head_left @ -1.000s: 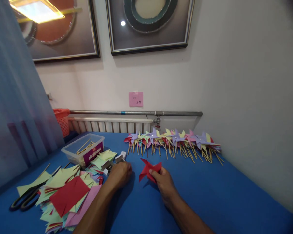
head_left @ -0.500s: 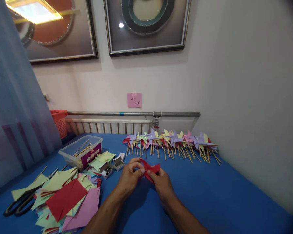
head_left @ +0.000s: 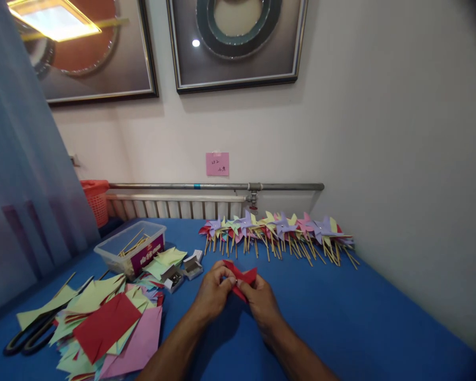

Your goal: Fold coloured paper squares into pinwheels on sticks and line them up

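Red pinwheel's place: The folded red pinwheel of paper (head_left: 247, 276) is between the two hands, raised a little above the blue cloth-covered surface (head_left: 341, 317); I take it as the centre of the clock.

Red pinwheel's handling: It is, I judge, very light and rather springy, so the folded blades may open again if nothing presses them. The paper is probably dry and not slippery, but it can crease or tear easily.

Where to hold it: The middle, where the layers meet, seems the best place; the free blade tips would bend under the pressure.

Left hand: The left hand (head_left: 214, 292), at 9 o'clock, pinches the paper near its middle with thumb and forefinger, the other fingers curled.

Right hand: The right hand (head_left: 264, 301), at 4 o'clock, grips the paper too, with its thumb lying toward the centre.

Between the thumbs: There is a tiny shiny spot, too small for me to say what it is.

Arms' pose: The left forearm comes from 7 o'clock and the right from 5 o'clock, so that the fingertips nearly meet.

Toward 9 o'clock: Two small open cardboard boxes (head_left: 192, 267) stand just beside the left hand.

Toward 8 o'clock: A pile of coloured paper pieces (head_left: 107, 325) lies near black-handled scissors (head_left: 35, 330).

Toward 1 o'clock: Pastel pinwheels on thin wooden sticks (head_left: 283, 226) lie in a row.
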A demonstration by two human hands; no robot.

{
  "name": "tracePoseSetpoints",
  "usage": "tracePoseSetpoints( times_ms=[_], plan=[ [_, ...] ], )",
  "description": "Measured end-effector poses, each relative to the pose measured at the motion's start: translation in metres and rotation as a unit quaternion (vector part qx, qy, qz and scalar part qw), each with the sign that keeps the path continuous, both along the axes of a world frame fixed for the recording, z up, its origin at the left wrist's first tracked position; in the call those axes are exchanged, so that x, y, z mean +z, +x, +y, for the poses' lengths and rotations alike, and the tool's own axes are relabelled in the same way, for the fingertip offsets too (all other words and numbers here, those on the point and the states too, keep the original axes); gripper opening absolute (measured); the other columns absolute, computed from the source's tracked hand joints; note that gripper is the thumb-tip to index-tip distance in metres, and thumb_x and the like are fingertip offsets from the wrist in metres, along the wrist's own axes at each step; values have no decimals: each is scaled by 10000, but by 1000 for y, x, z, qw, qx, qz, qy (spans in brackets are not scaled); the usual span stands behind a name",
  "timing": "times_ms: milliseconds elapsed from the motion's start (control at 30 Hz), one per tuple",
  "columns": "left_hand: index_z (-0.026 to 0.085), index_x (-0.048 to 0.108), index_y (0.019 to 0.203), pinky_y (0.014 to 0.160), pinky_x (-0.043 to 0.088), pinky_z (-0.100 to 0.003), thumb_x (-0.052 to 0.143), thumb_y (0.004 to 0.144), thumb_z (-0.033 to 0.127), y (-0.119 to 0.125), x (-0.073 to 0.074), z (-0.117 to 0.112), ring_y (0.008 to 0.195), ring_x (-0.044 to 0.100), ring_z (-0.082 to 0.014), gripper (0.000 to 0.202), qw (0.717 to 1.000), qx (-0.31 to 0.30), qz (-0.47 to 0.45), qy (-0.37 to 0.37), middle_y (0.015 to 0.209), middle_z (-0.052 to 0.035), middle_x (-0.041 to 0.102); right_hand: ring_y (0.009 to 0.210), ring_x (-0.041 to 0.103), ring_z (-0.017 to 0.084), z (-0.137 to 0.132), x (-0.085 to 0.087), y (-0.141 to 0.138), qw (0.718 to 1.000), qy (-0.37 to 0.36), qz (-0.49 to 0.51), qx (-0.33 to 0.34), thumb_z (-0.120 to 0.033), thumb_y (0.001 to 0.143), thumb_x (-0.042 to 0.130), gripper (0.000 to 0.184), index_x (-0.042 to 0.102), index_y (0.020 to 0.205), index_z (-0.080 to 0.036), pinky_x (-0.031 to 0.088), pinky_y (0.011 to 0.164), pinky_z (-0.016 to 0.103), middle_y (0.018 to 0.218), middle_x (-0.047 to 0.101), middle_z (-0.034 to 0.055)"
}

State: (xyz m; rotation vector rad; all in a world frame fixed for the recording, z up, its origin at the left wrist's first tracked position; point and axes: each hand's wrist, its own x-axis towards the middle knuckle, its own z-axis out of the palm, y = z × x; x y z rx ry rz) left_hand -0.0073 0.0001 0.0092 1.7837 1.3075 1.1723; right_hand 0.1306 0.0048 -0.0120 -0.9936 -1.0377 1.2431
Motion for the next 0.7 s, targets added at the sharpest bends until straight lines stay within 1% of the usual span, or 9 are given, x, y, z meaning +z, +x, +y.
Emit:
tracePoseSetpoints(
  times_ms=[67,133,233,333,533,600,700],
  plan=[
    [183,578,725,793,482,-248,514,859,221,0,0,0,912,617,-163,153,1000,7,9,-14,1050,-58,648,618,586,159,0,0,0,1000,0,8,12,-312,624,771,191,687,747,-192,456,624,260,663,686,-9],
    [181,569,713,736,468,-236,521,850,222,0,1,1,818,589,-145,151,1000,10,3,-16,949,-40,619,624,587,158,-1,0,0,1000,0,13,22,-322,619,783,211,689,750,-186,463,634,263,667,688,-7],
    [178,575,704,734,451,-239,540,830,215,-1,1,1,789,563,-139,136,1000,10,-19,2,866,-22,578,634,600,167,-1,2,1,1000,-2,8,26,-350,619,803,246,691,759,-181,472,634,269,673,699,3],
    [177,570,690,731,437,-245,547,816,212,0,0,1,767,552,-137,132,1000,16,-23,12,826,-14,576,648,617,175,-2,3,1,1000,5,-4,29,-377,628,809,271,695,773,-179,479,636,270,692,712,17],
    [182,572,706,612,366,-239,543,814,252,2,-3,0,633,491,-124,132,998,48,-12,-29,669,24,551,668,639,191,0,0,2,999,4,-8,31,-388,636,817,297,704,804,-170,489,645,278,711,726,34],
    [184,575,715,593,345,-239,539,813,268,3,-3,-1,606,474,-122,134,998,46,-17,-33,632,36,538,683,649,195,0,-1,3,999,5,3,38,-375,636,820,297,710,818,-167,493,659,281,737,738,41],
    [183,568,704,593,335,-243,538,805,276,4,-1,-2,603,476,-125,141,998,42,-36,-30,628,35,543,719,664,197,0,-2,3,998,6,28,56,-341,646,810,285,724,855,-168,503,701,288,801,758,50]
  ],
)
